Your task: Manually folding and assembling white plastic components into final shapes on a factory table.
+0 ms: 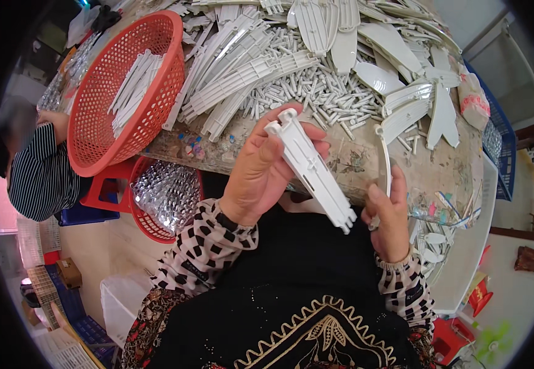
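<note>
My left hand [258, 165] grips a long white ribbed plastic part [313, 169] with small knobs at both ends, slanting down to the right over the table's near edge. In my right hand [390, 212] is a thin, curved white plastic piece [385, 163], held upright between thumb and fingers. The two parts are apart. Beyond my hands, a heap of short white plastic pins [316, 86] covers the wooden table [347, 158]. More long ribbed parts [230, 86] lie in a pile to the left of the pins, and broad curved white pieces [396, 52] are stacked at the right.
A tilted orange-red basket [172, 67] holding white strips stands at the left. Below it, a red basket [156, 230] contains shiny silvery pieces. A white bin [463, 270] with white parts is at the right. Another person in a striped shirt [43, 175] sits at far left.
</note>
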`<control>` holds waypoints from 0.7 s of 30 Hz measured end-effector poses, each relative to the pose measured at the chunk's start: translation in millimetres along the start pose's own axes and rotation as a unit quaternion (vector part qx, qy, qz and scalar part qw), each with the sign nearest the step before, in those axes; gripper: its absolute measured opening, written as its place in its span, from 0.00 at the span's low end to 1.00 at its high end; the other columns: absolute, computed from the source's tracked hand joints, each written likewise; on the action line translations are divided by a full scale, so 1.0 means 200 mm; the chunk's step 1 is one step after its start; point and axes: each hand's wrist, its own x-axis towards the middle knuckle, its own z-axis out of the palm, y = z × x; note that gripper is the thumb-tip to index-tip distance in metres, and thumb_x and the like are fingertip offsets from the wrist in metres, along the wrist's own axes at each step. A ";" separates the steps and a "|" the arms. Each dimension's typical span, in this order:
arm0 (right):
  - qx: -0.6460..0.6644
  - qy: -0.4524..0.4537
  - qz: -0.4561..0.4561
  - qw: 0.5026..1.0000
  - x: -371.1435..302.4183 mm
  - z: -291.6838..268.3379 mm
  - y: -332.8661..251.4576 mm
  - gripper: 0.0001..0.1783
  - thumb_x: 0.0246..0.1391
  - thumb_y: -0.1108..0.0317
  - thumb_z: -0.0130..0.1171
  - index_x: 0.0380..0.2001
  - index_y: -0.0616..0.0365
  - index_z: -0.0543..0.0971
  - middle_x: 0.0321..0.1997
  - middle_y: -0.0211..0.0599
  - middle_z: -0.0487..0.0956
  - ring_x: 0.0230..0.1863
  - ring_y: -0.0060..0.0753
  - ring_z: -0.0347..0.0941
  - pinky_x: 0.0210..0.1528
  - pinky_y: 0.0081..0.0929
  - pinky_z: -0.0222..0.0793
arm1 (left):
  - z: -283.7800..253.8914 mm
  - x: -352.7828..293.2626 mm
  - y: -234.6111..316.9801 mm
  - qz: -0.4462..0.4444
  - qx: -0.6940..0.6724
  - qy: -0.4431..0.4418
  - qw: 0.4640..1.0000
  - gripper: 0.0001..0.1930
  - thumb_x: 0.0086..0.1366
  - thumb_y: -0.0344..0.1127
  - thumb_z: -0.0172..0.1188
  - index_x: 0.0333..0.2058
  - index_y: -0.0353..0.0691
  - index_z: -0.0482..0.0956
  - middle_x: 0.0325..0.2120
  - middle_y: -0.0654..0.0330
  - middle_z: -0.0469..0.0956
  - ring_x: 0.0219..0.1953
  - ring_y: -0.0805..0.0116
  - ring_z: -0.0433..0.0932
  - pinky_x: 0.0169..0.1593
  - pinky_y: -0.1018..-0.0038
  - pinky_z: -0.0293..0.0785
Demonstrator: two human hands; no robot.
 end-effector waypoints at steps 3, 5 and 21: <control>-0.094 -0.077 -0.122 0.985 -0.05 0.00 0.01 0.36 0.53 0.63 0.60 0.64 0.57 0.59 0.34 0.25 0.67 0.24 0.13 0.61 0.24 0.14 0.59 | 0.01 0.02 -0.04 -0.005 0.033 -0.017 0.999 0.36 0.59 0.51 0.64 0.60 0.40 0.61 0.49 0.48 0.74 0.52 0.52 0.75 0.58 0.54 0.70; -0.188 -0.179 -0.212 0.942 -0.05 -0.03 0.02 0.49 0.51 0.49 0.64 0.68 0.60 0.53 0.40 0.27 0.67 0.36 0.17 0.62 0.38 0.15 0.61 | 0.05 0.00 -0.07 -0.021 0.003 -0.012 1.000 0.35 0.58 0.48 0.65 0.59 0.39 0.63 0.51 0.47 0.73 0.54 0.51 0.73 0.60 0.52 0.68; -0.429 -0.115 -0.274 0.853 -0.10 0.09 -0.04 0.34 0.52 0.66 0.59 0.62 0.64 0.64 0.35 0.42 0.63 0.36 0.38 0.61 0.39 0.27 0.62 | 0.14 -0.07 -0.07 -0.090 0.025 0.011 0.996 0.37 0.56 0.41 0.68 0.62 0.40 0.62 0.58 0.51 0.68 0.55 0.62 0.72 0.55 0.65 0.73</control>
